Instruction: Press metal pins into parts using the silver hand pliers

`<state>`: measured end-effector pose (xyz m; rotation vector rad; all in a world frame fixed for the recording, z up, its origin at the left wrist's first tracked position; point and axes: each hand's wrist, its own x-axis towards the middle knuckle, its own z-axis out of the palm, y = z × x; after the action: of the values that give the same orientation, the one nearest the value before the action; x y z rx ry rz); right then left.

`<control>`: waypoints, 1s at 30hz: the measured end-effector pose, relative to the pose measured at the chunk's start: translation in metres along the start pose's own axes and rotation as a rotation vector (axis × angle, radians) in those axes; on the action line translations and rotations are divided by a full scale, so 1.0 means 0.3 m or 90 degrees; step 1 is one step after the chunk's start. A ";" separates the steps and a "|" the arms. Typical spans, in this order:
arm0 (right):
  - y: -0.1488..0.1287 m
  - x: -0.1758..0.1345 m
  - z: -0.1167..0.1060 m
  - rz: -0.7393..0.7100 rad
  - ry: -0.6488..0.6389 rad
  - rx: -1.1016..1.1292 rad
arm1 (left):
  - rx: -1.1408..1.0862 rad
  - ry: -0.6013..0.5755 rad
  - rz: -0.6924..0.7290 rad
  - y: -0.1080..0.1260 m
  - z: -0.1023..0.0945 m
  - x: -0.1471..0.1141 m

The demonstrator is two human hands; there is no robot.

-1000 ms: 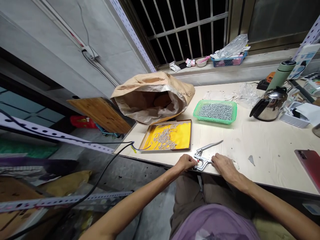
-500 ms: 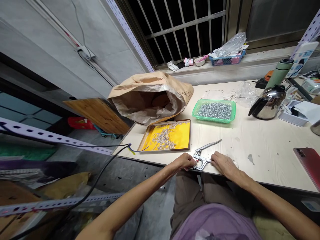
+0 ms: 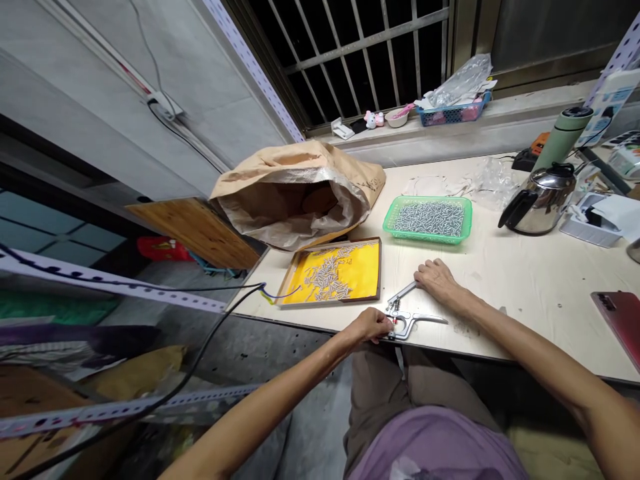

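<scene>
My left hand (image 3: 375,325) pinched the head of the one metal hand tool (image 3: 413,317) at the tabletop (image 3: 520,273) edge, while my right hand (image 3: 440,281) closed on its upper lever (image 3: 403,292). Keeping the head steady seemed to me best for an even squeeze. One tray (image 3: 367,263) and one green basket (image 3: 427,237) held metal pieces (image 3: 429,219), too many to count.

The tool (image 3: 411,320) is smooth bare metal, the kettle (image 3: 546,203) mirror-glossy metal, the basket (image 3: 425,237) shiny plastic, the bag (image 3: 345,167) creased matt paper, the bench (image 3: 525,280) smooth.
</scene>
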<state>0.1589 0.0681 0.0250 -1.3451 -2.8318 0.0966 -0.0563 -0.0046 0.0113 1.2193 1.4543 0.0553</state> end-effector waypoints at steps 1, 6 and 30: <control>0.003 0.002 0.002 -0.005 0.000 -0.001 | 0.000 -0.004 0.005 0.001 0.000 -0.001; 0.013 0.022 -0.006 -0.032 -0.025 0.007 | -0.005 0.000 0.015 0.014 0.005 -0.016; 0.036 0.089 -0.048 -0.082 -0.092 -0.078 | 0.468 0.307 0.582 -0.089 0.237 -0.129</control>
<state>0.1508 0.0964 0.0383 -1.2182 -3.0832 0.0213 -0.0282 -0.0841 -0.0013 2.5462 1.2079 0.4962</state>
